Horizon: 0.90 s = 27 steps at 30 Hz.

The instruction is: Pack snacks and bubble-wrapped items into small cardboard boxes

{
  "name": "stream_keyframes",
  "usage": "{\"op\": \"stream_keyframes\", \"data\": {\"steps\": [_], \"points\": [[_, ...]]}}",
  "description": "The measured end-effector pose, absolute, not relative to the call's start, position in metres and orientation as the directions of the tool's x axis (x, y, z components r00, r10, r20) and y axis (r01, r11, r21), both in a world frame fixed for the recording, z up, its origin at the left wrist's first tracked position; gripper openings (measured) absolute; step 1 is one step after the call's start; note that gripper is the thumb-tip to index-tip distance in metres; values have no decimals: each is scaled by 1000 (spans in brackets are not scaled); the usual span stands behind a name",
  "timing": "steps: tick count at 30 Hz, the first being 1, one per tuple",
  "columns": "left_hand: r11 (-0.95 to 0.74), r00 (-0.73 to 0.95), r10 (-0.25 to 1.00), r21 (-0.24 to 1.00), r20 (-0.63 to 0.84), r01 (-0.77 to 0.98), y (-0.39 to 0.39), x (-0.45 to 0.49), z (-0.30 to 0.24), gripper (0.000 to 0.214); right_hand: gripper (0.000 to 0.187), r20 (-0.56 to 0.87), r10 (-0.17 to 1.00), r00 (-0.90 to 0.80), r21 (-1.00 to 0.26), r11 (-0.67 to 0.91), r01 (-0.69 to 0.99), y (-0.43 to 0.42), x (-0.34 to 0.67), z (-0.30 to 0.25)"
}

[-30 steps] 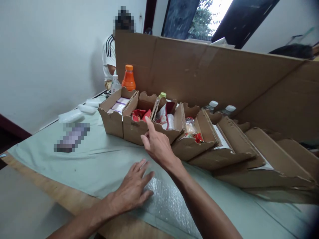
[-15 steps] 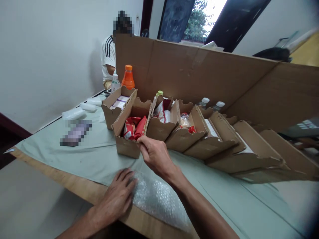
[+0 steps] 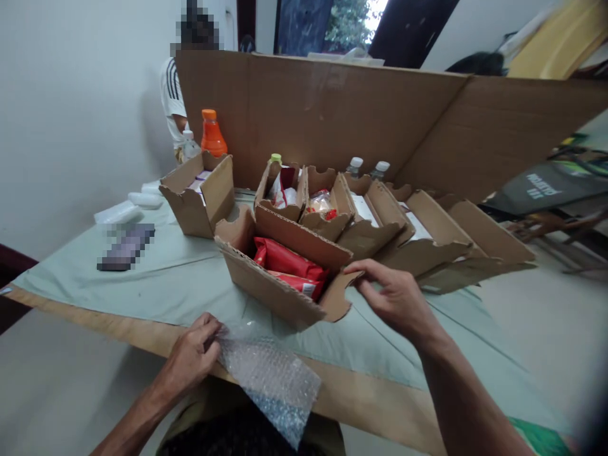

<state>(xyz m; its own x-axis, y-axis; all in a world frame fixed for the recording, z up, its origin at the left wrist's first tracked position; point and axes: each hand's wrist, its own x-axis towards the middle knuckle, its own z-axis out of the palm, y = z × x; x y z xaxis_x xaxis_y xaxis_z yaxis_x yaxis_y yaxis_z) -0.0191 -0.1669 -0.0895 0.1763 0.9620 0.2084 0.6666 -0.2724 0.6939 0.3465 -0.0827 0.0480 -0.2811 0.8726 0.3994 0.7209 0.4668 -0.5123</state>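
My right hand [image 3: 387, 294] pinches the end wall of an open cardboard box [image 3: 280, 294], which sits turned and slightly tilted in front of the row of boxes. Inside it lie red snack packets [image 3: 292, 263]. At the table's front edge my left hand [image 3: 194, 348] is closed on a corner of a bubble wrap sheet [image 3: 270, 370], whose lower part hangs over the edge above my lap.
Several more cardboard boxes [image 3: 365, 234] stand behind, one [image 3: 194, 209] apart at left. An orange bottle [image 3: 213, 136] stands by a tall cardboard panel [image 3: 308, 107]. Left lie clear plastic rolls [image 3: 118, 213] and a blurred phone-like object [image 3: 128, 247]. A person [image 3: 173, 95] sits beyond.
My right hand has drawn the box with red packets out of the row, turning it toward the right. My left hand, flat before, now grips the bubble wrap and has pulled it partly off the table.
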Motion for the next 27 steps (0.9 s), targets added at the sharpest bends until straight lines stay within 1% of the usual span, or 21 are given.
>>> {"op": "stream_keyframes", "data": {"steps": [2,3,5,8,9,11,13,15,17,18,23,25,27], "points": [[-285,200,959,717,203,636,-162,-19,-83,21,21,421,895,-147,-555,382,739,-71,373,41],[-290,207,957,729,205,620,-159,-17,-80,21,22,429,900,-72,-597,343,725,-65,383,37],[-292,214,956,748,203,596,-152,-13,-73,22,25,437,896,79,-709,289,643,-56,399,27],[-296,221,954,755,203,585,-139,-3,-64,22,42,410,884,224,-838,267,476,-57,409,10],[-300,225,953,758,205,580,-135,0,-61,22,46,392,886,247,-861,259,438,-62,410,3],[-304,222,951,766,214,566,-126,8,-58,21,48,330,909,254,-900,222,375,-78,412,-14],[-304,220,951,781,217,545,-116,18,-57,22,45,236,952,194,-931,165,325,-96,413,-31],[-307,229,949,802,217,512,-106,30,-58,22,45,148,985,88,-944,114,311,-110,411,-47],[-313,246,945,823,217,474,-94,43,-61,22,48,106,994,27,-939,91,332,-116,405,-58],[-312,251,944,832,216,459,-89,49,-63,21,49,104,994,26,-935,89,343,-115,401,-61],[-247,196,964,881,181,402,-72,67,-66,18,47,146,979,145,-947,96,307,-95,379,-61],[-215,139,975,897,174,387,-77,63,-62,17,51,156,961,228,-953,86,290,-96,376,-62],[-156,72,988,918,140,365,-86,54,-56,16,52,180,924,338,-948,71,310,-108,375,-65]]}}
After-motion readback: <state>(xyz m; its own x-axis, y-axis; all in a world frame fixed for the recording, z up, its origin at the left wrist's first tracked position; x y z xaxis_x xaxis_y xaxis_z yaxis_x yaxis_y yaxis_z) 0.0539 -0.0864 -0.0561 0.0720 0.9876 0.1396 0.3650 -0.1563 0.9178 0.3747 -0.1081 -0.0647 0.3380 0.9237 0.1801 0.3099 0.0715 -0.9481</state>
